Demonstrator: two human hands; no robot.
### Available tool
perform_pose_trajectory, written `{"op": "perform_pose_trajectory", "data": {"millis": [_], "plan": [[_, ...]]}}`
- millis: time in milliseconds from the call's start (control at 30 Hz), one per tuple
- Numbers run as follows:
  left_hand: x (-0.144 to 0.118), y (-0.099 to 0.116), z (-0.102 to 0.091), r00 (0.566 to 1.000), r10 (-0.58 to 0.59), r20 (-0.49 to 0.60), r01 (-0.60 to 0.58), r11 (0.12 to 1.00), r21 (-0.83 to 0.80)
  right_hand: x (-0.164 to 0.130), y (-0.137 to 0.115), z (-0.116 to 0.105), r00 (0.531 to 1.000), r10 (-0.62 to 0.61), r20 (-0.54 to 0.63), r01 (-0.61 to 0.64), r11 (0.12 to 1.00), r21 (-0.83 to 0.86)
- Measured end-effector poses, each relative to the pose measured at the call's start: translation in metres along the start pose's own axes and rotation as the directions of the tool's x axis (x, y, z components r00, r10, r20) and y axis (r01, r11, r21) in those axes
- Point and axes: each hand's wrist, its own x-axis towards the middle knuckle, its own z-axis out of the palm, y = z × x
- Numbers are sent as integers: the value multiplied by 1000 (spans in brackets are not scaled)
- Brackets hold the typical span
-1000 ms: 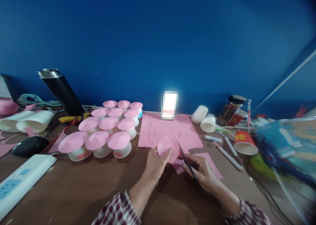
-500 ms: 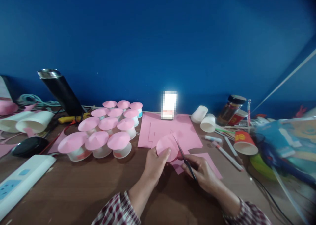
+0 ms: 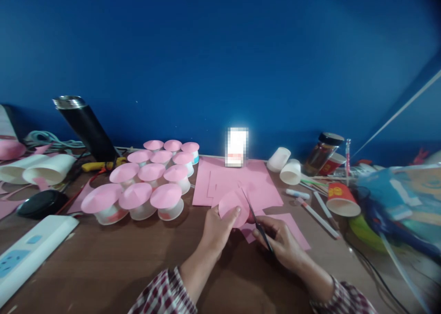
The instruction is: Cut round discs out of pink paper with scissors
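My left hand (image 3: 219, 229) pinches a round pink paper disc (image 3: 231, 204), thumb on top and fingers underneath. In my right hand (image 3: 279, 240) is a pair of dark scissors (image 3: 261, 229), its blades pointing up and away along the disc's right edge. Whether the blades touch the paper is hard to tell. Beneath and behind the disc lie large pink paper sheets (image 3: 265, 181), and a smaller pink piece (image 3: 292, 227) lies by my right hand. To the left, several white paper cups (image 3: 139, 209) stand in rows, each topped with a shallow pink paper cone (image 3: 166, 196).
A black flask (image 3: 90, 130) and a white power strip (image 3: 34, 247) are at the left. Two white cups (image 3: 290, 172), a glue stick or marker (image 3: 297, 194), a red cup (image 3: 342, 199) and a lidded jar (image 3: 323, 153) lie or stand right. A pixelated bright screen (image 3: 236, 146) leans by the blue wall.
Hardly anything differs. The disc and scissors have shifted very slightly; both hands keep their hold.
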Motion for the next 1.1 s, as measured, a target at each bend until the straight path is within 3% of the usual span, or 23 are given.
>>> {"op": "perform_pose_trajectory", "data": {"millis": [267,1100], "plan": [[1,-4,-1,1000,18,17,-19,999,38,2,-1,-2,999,-50,3,51,998,-43],[3,-3,-2,1000,9,12,-9,1000,-2,1,-1,-5,999,-50,3,50,997,-67]]}}
